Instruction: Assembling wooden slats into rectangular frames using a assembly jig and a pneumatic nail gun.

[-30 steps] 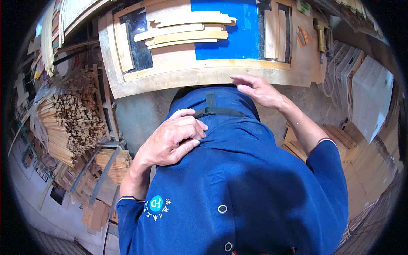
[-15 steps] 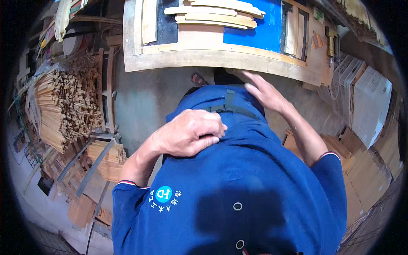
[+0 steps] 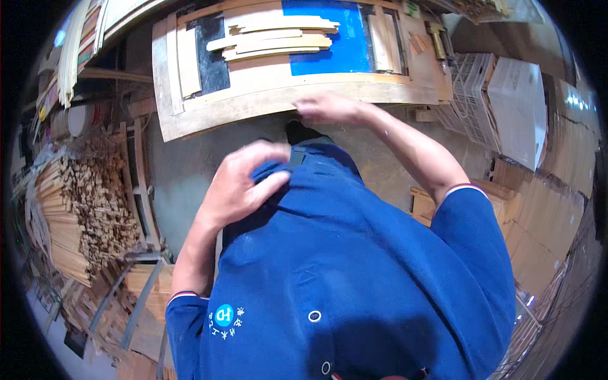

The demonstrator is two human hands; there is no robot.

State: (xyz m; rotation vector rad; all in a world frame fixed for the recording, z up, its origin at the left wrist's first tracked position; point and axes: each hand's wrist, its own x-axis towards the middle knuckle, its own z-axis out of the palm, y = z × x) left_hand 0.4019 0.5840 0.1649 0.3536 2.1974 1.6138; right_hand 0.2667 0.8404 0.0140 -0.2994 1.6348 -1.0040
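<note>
My left hand [image 3: 244, 183] hovers at the front of my blue shirt [image 3: 329, 253], its thumb apart from its slightly blurred fingers and no object visible in it. Farther forward, my right hand [image 3: 329, 108] reaches across toward the near edge of the wooden workbench [image 3: 266, 95]. Its fingers are stretched out and smeared at the tips, and I see nothing held. On the bench top lies a loose pile of thin pale wood strips [image 3: 275, 43], partly over a blue panel [image 3: 354, 38], beyond both hands.
A big bundle of wood sticks [image 3: 88, 215] stands at the left beside an upright wooden frame [image 3: 142, 183]. White plastic crates [image 3: 516, 107] are stacked at the right, with cardboard [image 3: 538, 215] nearer me. A hammer-like tool [image 3: 437, 41] lies at the bench's right end.
My left hand has lifted off my shirt front and its fingers have spread. My right hand has swung left toward the bench edge. The view has shifted, with the bench lying farther left.
</note>
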